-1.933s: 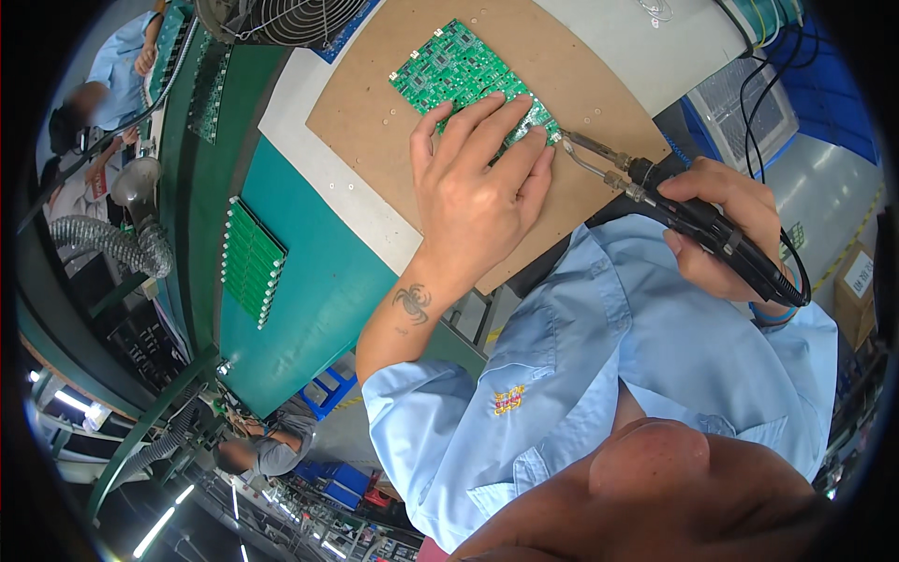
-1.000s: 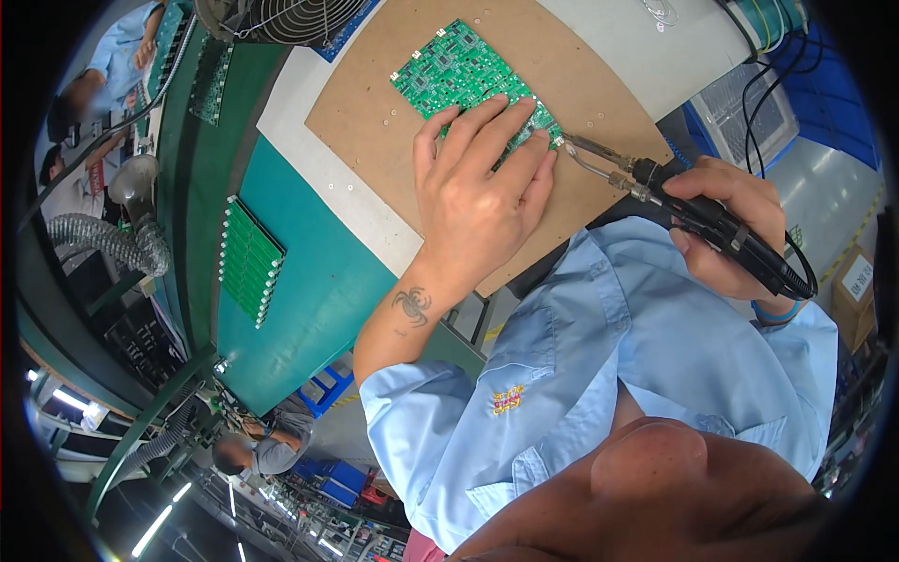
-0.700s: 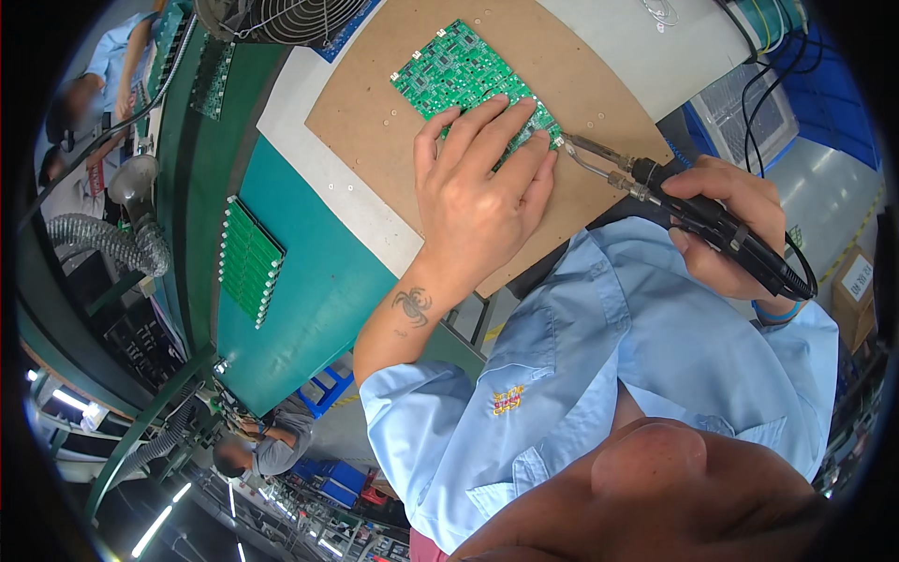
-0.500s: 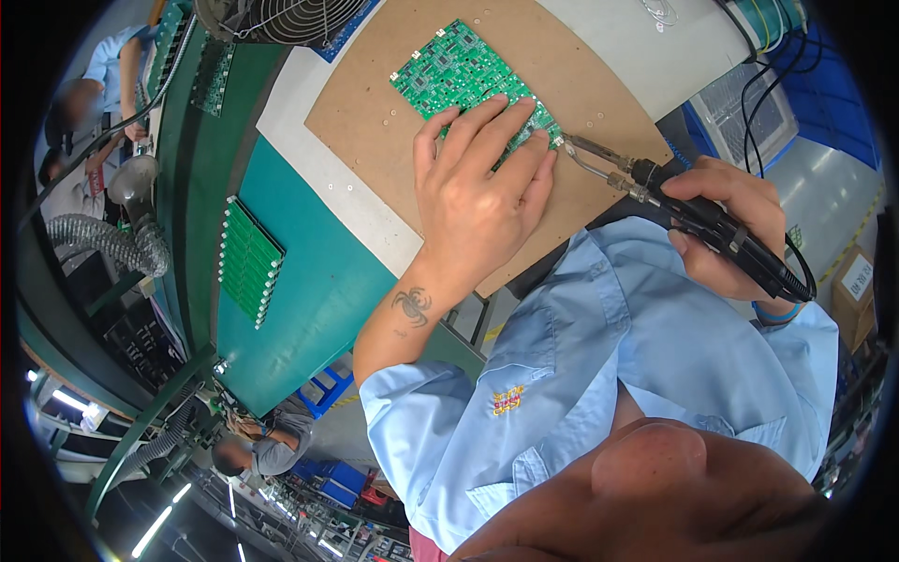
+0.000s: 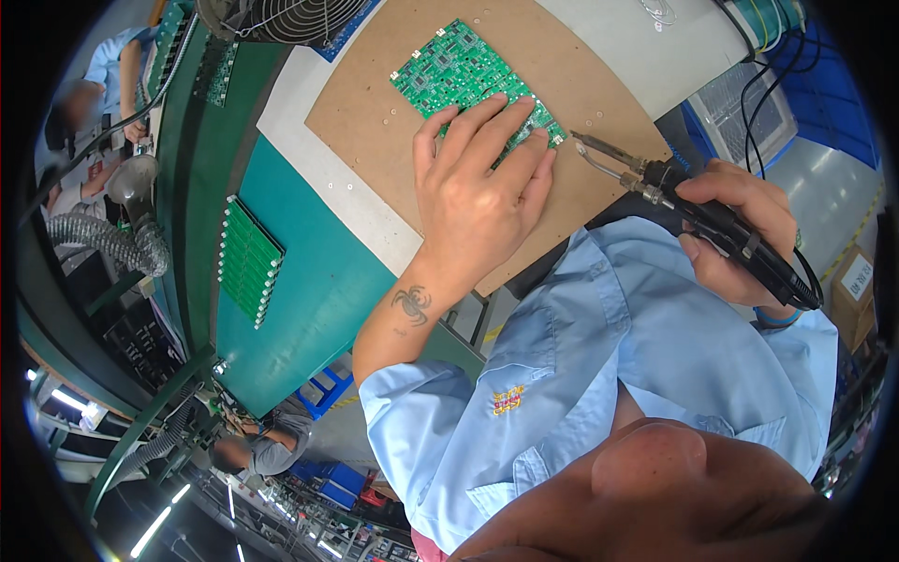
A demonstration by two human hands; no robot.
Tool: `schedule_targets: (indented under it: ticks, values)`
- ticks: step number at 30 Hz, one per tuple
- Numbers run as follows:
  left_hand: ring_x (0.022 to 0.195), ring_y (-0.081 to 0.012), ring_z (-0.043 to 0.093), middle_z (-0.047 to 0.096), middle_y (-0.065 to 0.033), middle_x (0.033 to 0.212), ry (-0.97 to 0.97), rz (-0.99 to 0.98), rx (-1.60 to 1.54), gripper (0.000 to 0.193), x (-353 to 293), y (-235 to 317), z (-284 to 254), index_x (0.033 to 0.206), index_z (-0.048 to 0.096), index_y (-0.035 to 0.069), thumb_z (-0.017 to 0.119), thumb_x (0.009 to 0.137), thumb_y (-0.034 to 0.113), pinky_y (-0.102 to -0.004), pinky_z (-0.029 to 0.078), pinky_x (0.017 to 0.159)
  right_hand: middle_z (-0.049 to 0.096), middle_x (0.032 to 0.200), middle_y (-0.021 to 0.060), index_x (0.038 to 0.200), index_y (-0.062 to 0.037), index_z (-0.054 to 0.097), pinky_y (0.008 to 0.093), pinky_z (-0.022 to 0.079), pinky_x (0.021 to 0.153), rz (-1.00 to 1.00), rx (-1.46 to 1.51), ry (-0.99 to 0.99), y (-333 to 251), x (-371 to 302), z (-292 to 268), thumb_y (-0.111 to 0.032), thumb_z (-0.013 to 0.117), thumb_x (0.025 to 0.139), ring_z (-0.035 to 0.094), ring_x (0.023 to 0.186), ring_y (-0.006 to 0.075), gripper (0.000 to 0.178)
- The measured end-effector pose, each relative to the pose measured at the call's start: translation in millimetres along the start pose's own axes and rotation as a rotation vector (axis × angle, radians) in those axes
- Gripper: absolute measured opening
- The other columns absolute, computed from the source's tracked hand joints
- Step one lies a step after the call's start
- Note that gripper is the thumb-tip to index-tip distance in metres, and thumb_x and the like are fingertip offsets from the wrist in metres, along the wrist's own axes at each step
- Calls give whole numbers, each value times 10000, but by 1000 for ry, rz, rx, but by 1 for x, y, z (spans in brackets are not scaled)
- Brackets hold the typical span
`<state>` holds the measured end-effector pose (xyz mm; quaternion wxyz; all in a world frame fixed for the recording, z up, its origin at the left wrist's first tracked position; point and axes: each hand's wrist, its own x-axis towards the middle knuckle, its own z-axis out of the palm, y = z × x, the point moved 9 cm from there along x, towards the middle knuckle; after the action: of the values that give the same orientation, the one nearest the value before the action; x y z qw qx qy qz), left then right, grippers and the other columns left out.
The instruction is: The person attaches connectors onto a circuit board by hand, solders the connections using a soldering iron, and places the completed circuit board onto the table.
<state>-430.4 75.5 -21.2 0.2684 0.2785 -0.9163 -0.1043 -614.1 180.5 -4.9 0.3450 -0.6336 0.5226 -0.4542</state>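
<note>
A green circuit board (image 5: 449, 70) lies on a brown fibreboard sheet (image 5: 375, 103). My left hand (image 5: 478, 192) rests flat on the board's near end, fingers spread, pressing it down. My right hand (image 5: 735, 229) grips a black soldering tool (image 5: 698, 220) with two thin metal tips. The tips hover just right of the board's near corner, a little apart from my left fingertips.
A stack of green circuit boards (image 5: 248, 272) stands on the teal conveyor surface (image 5: 318, 300) to the left. A fan (image 5: 281, 17) sits at the top edge. A grey metal box (image 5: 740, 112) and black cables are at the right. Other people work at the far left and below.
The soldering tool's tips have drawn back slightly to the right from the board's corner. My left hand stays pressed on the board.
</note>
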Motion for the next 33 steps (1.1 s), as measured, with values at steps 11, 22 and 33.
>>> schedule_targets:
  ticks: [11, 22, 33]
  values:
    - [1201, -246, 660, 738, -42, 1225, 16, 4, -25, 177, -6, 1, 0, 981, 780, 92, 815, 811, 131, -483, 402, 1112, 706, 863, 129, 1164, 63, 678, 271, 450, 587, -113, -52, 17, -20, -2, 0, -76, 753, 713, 558, 621, 184, 478]
    - [1250, -283, 643, 738, -73, 1214, -19, -45, -6, 252, -11, 2, -19, 1050, 762, 50, 801, 813, 127, -539, 354, 1167, 664, 820, 119, 1139, 36, 666, 314, 429, 627, -30, -70, 15, -26, -7, 19, -114, 750, 752, 547, 665, 209, 423]
    - [1202, -266, 662, 744, -57, 1199, 4, -23, -9, 179, -16, -1, -16, 988, 778, 69, 789, 813, 107, -524, 365, 1161, 650, 791, 108, 1140, 36, 672, 304, 435, 610, -76, -110, -22, -27, 1, 32, -109, 744, 746, 553, 652, 209, 425]
